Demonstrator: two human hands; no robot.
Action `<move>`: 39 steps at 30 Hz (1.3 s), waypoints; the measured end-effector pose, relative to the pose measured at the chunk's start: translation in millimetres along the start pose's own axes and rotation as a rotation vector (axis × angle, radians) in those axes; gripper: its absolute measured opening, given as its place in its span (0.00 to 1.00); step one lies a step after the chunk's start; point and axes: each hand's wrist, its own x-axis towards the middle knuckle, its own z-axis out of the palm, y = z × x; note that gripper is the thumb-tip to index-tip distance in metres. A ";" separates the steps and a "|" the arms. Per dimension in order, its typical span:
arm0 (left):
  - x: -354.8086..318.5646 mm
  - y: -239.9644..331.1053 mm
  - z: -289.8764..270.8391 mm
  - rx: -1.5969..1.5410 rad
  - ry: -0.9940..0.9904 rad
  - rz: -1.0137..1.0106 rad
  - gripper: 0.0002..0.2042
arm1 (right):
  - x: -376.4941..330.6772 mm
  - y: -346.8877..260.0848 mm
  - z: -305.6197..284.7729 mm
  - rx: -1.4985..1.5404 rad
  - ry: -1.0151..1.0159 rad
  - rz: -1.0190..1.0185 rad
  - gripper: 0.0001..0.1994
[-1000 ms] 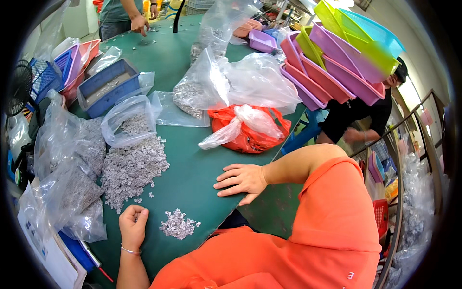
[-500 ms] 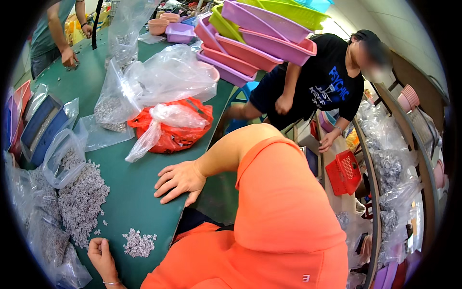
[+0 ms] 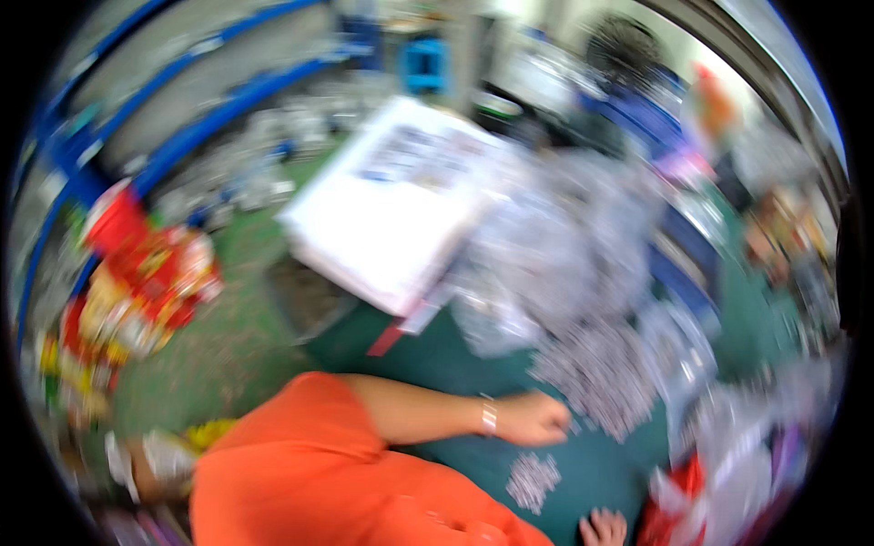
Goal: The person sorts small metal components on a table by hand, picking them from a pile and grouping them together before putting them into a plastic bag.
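Note:
My left hand [image 3: 535,419], with a bracelet at the wrist, rests on the green table with its fingers curled closed. Blur hides whether anything is in them. Just beyond it spreads a large heap of small greyish metal-looking parts [image 3: 601,378]. A smaller pile of the same parts [image 3: 533,480] lies on the table between my two hands. My right hand [image 3: 603,528] shows only in part at the lower edge, fingers spread on the table and nothing seen in them.
Clear plastic bags [image 3: 564,246] crowd behind the heap, beside a white box [image 3: 391,209]. A blue tray [image 3: 683,255] stands to the right, and a red bag [image 3: 672,500] near my right hand. Blue shelving [image 3: 209,100] and red-yellow packages [image 3: 150,273] are at the left.
The view has swung far to the left, bringing in the shelving and white box; the co-workers are out of sight. My left hand stays closed by the heap; my right stays spread on the table.

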 end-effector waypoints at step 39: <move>16.6 -26.6 33.9 -0.146 0.108 0.068 0.06 | -33.3 4.0 1.5 0.145 -0.088 0.149 0.30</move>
